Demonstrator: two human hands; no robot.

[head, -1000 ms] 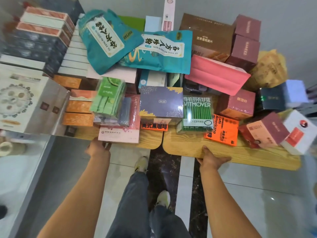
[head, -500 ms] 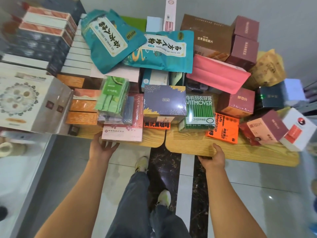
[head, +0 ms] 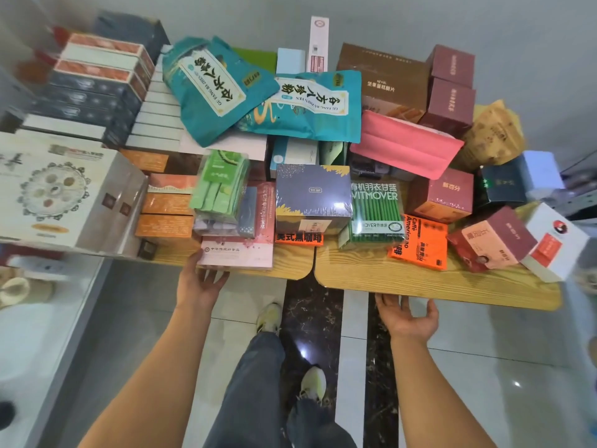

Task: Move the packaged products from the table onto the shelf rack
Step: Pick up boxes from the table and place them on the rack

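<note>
left hand (head: 202, 281) touching pink box (head: 237, 253) | right hand (head: 407, 318) open below table (head: 436, 286)

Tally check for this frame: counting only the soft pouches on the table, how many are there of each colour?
Teal pouches: 2
Pink pouch: 1
Yellow pouch: 1
Total: 4

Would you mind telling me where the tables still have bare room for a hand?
Bare wood runs along the right table's front edge, below the orange packet. A small patch sits beside the pink box near the gap. Everything behind is crowded.
</note>
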